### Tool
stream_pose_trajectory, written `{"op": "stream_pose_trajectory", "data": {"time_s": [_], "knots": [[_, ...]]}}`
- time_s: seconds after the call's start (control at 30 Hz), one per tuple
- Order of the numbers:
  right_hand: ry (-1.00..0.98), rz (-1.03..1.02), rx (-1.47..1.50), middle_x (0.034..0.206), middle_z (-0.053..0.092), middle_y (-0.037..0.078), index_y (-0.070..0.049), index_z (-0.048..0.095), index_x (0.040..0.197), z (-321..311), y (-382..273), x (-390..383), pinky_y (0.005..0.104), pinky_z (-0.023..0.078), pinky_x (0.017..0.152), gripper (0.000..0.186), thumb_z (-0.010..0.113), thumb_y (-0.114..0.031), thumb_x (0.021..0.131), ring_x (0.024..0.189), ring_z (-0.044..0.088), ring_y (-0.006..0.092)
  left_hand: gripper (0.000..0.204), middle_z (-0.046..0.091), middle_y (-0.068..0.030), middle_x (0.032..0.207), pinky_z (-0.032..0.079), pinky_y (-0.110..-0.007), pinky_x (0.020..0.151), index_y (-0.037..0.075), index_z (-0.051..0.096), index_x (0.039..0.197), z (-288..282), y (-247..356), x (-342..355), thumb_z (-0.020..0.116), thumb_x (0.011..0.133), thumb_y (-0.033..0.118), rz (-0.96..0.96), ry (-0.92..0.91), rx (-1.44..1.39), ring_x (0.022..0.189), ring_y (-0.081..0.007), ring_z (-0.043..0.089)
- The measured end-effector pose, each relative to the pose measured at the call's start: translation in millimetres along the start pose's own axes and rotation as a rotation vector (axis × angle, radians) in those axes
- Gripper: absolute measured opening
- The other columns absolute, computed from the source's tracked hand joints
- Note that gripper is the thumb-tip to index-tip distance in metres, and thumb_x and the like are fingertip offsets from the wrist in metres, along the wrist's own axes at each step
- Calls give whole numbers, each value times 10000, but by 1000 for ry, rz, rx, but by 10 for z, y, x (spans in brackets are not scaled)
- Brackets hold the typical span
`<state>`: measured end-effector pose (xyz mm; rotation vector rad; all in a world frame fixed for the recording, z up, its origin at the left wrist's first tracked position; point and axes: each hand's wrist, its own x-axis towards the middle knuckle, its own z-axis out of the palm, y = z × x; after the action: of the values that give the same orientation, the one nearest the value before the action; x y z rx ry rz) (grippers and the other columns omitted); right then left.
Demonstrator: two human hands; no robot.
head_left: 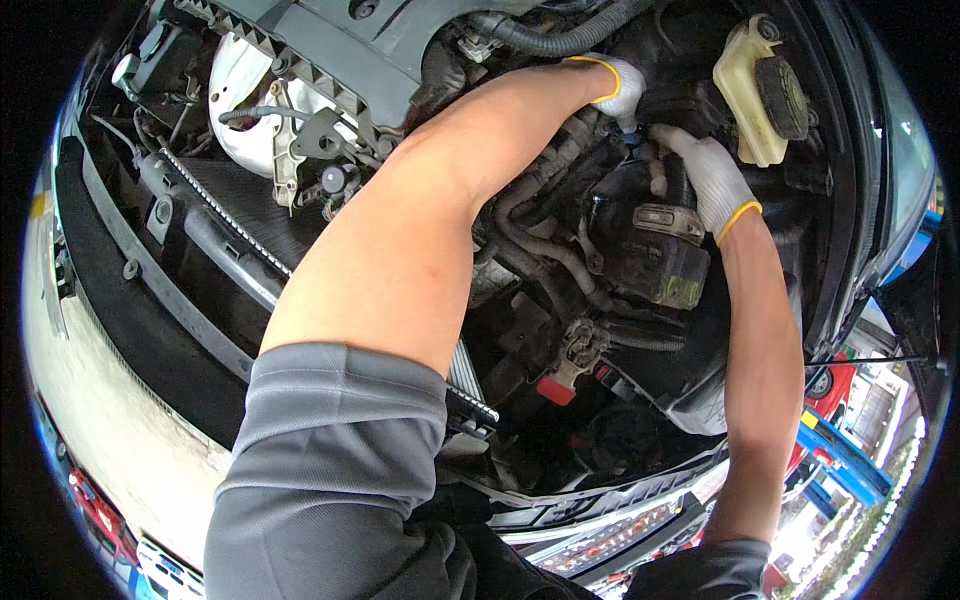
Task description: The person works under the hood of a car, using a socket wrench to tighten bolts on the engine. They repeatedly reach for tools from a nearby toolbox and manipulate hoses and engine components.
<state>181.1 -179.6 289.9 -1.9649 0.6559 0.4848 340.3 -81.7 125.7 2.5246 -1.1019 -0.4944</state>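
My hands, in white knitted gloves with yellow cuffs, are deep in a car's engine bay, close together. My left hand [622, 95] reaches in from the left, its fingers pointing down and pressed together at a small blue part [630, 138]. What lies between them is hidden. From the right, my right hand [708, 178] bends its soiled fingertips round a dark part just beside that blue one; I cannot make out what they grip. Below the hands sits a dark box-shaped part [655, 265] with a brown connector [668, 222] on top. Dark hoses [545, 250] run to its left.
A yellowed plastic fluid reservoir [745, 100] with a black cap stands right of my hands. A grey engine cover [345, 50] lies at the upper left. Nearer are a red-tabbed terminal [568, 370] and the radiator's edge [225, 225]. A blue lift [845, 455] shows outside the car.
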Motion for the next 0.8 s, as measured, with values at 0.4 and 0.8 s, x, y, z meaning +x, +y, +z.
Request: {"op": "stream_pose_trajectory", "data": {"time_s": [0.4,0.8], "knots": [[-41,-75,182,843,719,77,-11,767,1161,-376,51,-28,326,605,632,248,780,-239,1064,664,693,191,797,834,-230,1249,616,-515,1023,-5,813,1311,-40,84,-65,958,844,623,-47,9,-52,1150,-400,799],[-38,-121,488,961,799,138,-9,732,1118,-655,61,-595,350,618,615,236,742,-244,1101,655,725,215,747,822,-180,1347,572,-521,1141,122,848,1337,80,43,-127,674,996,763,18,139,16,1260,-380,771]]}}
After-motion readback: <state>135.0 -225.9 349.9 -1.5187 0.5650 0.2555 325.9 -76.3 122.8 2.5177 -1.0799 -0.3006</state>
